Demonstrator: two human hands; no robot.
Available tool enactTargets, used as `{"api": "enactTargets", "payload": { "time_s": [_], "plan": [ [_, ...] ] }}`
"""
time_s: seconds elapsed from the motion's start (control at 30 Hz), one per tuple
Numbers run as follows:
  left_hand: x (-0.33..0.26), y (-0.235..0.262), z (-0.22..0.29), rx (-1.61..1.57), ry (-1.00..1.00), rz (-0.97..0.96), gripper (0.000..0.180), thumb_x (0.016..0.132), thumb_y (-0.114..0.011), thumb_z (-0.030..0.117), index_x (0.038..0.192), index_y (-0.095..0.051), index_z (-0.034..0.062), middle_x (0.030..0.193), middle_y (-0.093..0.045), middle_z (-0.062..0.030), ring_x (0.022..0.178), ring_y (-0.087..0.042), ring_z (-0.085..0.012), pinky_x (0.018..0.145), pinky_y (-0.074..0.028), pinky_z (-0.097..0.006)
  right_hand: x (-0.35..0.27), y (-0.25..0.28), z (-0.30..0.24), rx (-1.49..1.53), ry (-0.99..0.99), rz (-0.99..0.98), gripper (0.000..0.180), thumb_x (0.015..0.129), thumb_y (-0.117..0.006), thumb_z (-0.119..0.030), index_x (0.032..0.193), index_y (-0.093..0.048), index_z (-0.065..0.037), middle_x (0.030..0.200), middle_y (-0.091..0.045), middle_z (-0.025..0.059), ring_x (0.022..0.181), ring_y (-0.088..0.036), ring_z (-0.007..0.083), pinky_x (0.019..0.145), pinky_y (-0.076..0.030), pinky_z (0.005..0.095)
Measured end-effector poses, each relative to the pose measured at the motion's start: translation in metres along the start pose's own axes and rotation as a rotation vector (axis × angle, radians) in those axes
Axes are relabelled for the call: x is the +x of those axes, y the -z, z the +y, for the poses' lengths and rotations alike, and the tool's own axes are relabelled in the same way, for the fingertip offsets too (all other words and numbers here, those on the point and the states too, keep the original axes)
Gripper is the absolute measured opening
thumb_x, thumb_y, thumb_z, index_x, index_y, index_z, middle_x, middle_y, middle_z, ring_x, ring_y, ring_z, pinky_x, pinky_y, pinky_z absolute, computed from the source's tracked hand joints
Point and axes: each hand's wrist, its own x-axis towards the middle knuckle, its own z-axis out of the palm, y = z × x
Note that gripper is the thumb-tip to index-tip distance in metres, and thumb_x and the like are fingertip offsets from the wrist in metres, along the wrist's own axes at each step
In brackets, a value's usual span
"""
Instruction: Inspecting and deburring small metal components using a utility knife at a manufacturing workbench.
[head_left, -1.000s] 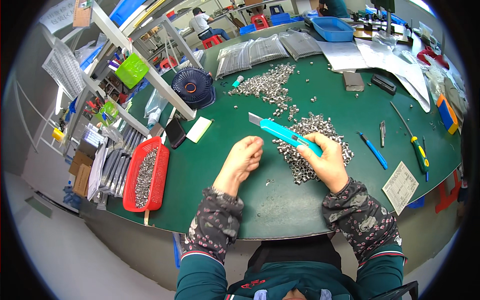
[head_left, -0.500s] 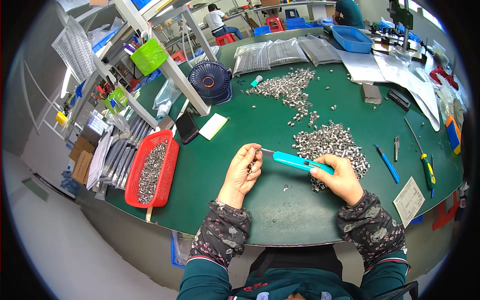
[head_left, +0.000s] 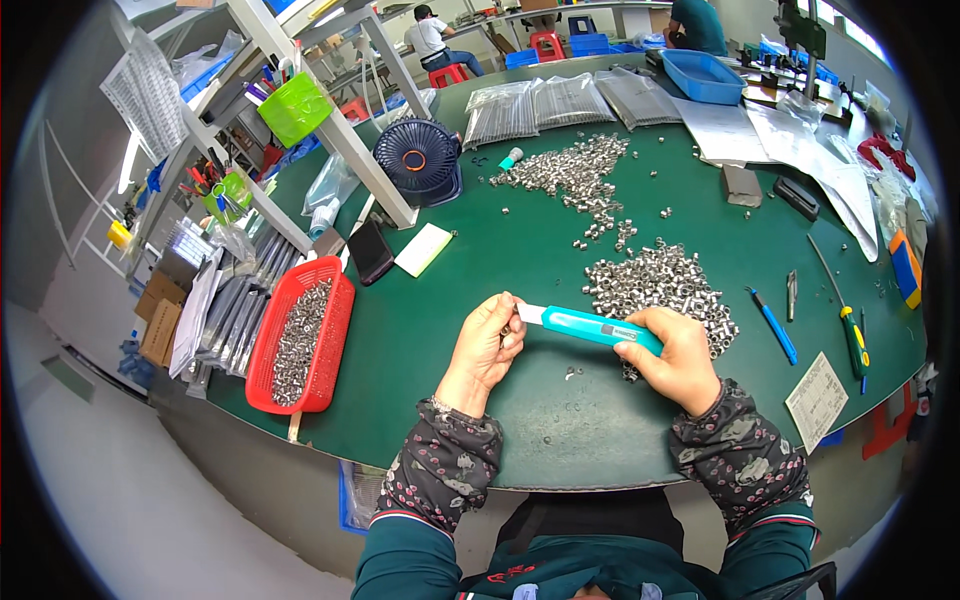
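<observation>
My right hand (head_left: 680, 358) is closed round the teal handle of a utility knife (head_left: 590, 325), whose blade points left. The blade tip meets the fingertips of my left hand (head_left: 485, 345), which pinch a small metal ring largely hidden by the fingers. More of these rings seem to sit in its curled fingers. Just beyond the knife lies a pile of small metal rings (head_left: 660, 285), partly covered by my right hand. A second, looser heap of rings (head_left: 575, 175) spreads farther back. Tiny scraps (head_left: 572, 373) lie on the green table (head_left: 590, 440) below the knife.
At left stands a red basket (head_left: 340, 345) of metal rings, near a phone (head_left: 371, 252), a notepad (head_left: 424, 250) and a dark fan (head_left: 418, 162). On the right lie a blue pen-like tool (head_left: 775, 328), a screwdriver (head_left: 853, 335) and a paper slip (head_left: 816, 402). Bagged tubes (head_left: 503, 113) line the back.
The knife has turned in my right hand, so its blade now shows a bright flat face against the left fingertips. My left hand stays nearly in place.
</observation>
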Motion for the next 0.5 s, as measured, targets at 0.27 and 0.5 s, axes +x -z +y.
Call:
{"api": "enactTargets", "payload": {
  "time_s": [0.27,0.5],
  "plan": [
    [-0.0001,-0.0024,0.0015,-0.009,0.015,0.087,0.024,0.09,-0.048,0.024,0.088,-0.055,0.0013,0.067,-0.048,-0.0015,0.045,-0.037,-0.0043,0.033,-0.025,-0.014,0.0018,0.0007,0.0024,0.048,-0.052,0.073,0.023,0.07,-0.067,-0.02,0.082,-0.06,-0.002,0.068,-0.058,0.0113,0.06,-0.057,0.0247,0.055,-0.044,0.0315],
    [-0.0008,-0.0011,0.0068,-0.086,-0.001,0.027,0.019,0.09,-0.048,0.017,0.095,-0.055,0.0005,0.076,-0.05,-0.0032,0.05,-0.038,-0.0045,0.035,-0.026,-0.015,0.0026,0.0011,0.0034,0.073,-0.058,0.054,0.023,0.07,-0.067,-0.02,0.082,-0.06,-0.002,0.068,-0.058,0.0112,0.059,-0.057,0.0239,0.053,-0.044,0.0315]
  ]
}}
